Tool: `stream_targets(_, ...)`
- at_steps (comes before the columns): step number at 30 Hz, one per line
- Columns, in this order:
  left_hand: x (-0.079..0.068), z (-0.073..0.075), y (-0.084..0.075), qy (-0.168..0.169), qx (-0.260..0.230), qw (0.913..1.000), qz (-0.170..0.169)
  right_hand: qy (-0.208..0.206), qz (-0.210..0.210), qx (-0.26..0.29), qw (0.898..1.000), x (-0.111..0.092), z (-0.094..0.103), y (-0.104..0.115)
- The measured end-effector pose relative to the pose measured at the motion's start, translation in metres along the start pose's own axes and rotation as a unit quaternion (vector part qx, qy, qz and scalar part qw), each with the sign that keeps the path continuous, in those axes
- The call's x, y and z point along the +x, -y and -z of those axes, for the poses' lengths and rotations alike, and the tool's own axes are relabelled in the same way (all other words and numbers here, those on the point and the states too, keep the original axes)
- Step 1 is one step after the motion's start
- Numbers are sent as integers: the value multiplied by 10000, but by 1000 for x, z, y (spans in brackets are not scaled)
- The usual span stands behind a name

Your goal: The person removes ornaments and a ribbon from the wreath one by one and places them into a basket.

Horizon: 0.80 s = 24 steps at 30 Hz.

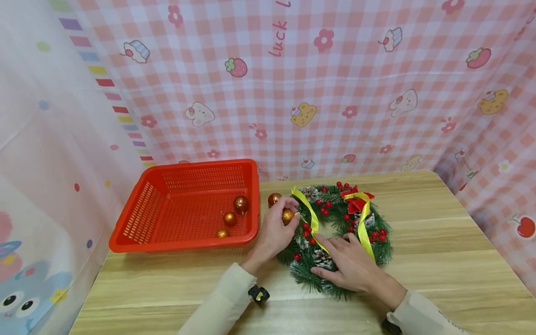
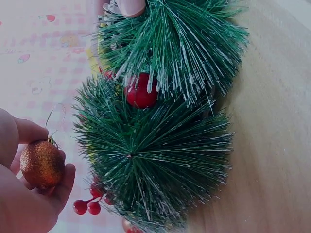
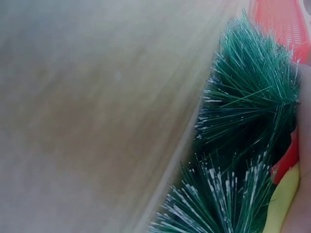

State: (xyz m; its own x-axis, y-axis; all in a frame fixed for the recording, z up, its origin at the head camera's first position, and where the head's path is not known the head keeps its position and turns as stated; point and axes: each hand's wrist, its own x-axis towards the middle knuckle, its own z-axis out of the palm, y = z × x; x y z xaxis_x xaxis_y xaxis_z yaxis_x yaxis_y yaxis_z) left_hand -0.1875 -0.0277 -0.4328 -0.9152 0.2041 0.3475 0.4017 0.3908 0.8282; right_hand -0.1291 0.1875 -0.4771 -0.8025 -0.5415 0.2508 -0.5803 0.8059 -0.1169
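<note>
My left hand (image 1: 276, 230) holds a glittery gold Christmas ball (image 2: 42, 165) between thumb and fingers, its thin hanging loop sticking up. It is at the left side of a green Christmas wreath (image 1: 303, 272). The wreath lies on the table, dressed with red berries (image 1: 325, 208), frosted pine cones and a red bow-like flower (image 1: 356, 203). A yellow ribbon (image 1: 311, 209) runs over its left side, and another yellow length drapes down the right. My right hand (image 1: 349, 263) rests on the front of the wreath with fingers extended, index fingertip by the ribbon and thumb beside a pine cone (image 1: 321, 258).
A red plastic basket (image 1: 184, 242) stands left of the wreath, with several Christmas balls (image 1: 241, 204) inside. One shiny bronze ball (image 1: 274, 199) lies between basket and wreath. The wooden table (image 1: 444, 260) ends at a pink checked curtain (image 1: 268, 93) behind.
</note>
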Motion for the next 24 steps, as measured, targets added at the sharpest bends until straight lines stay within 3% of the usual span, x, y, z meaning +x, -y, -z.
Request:
stream_targets(10,-2,15,-9,-140,-311,9993,-181,-31,12,-22,10000,1,0,-1)
stream_targets(16,-3,29,-11,-238,-547,9982,0,-8,-8,-9,10000,0,-1,-1)
stream_targets(24,-4,50,-8,-622,-504,9967,89,5,5,-18,10000,0,-1,0)
